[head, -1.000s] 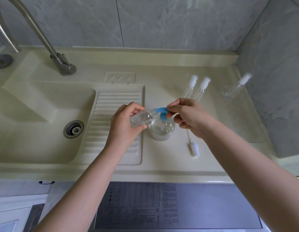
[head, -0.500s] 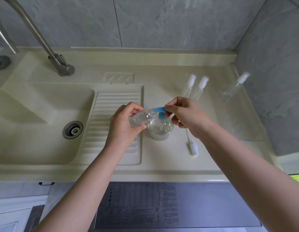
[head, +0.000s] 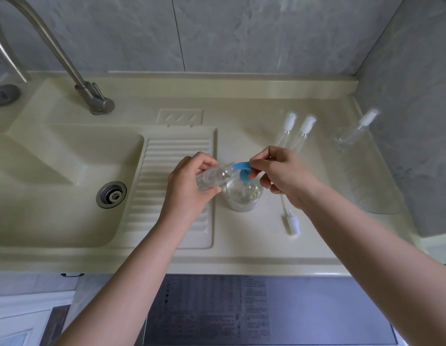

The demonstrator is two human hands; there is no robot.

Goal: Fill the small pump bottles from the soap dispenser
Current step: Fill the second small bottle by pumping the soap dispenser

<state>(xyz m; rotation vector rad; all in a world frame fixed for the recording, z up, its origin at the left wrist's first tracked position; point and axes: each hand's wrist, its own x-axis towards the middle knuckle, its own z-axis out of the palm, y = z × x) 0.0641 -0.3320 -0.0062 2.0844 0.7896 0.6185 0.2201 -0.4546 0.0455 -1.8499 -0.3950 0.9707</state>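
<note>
Clear plastic throughout the head view: the left hand (head: 189, 186) is closed around a small bottle (head: 213, 176), held tilted with its open mouth touching the blue spout (head: 241, 166) of the dispenser (head: 244, 194), which stands just right of that hand. The right hand (head: 284, 174) has thumb and fingers pinched on the blue pump head, the other fingers curled; it appears to be pressing. Judgement: filling is under way; the step goes best with the mouth kept tight under the spout tip and short, full strokes, so nothing runs down the outside. The bottle shows clear contents with bubbles, seemingly part full; the level cannot be read. The dispenser holds clear liquid, amount uncertain. Beyond the right hand lie two capped bottles (head: 295, 132), a third (head: 354, 132) farther right, contents not discernible; a loose pump (head: 290, 218) lies near the right wrist.
</note>
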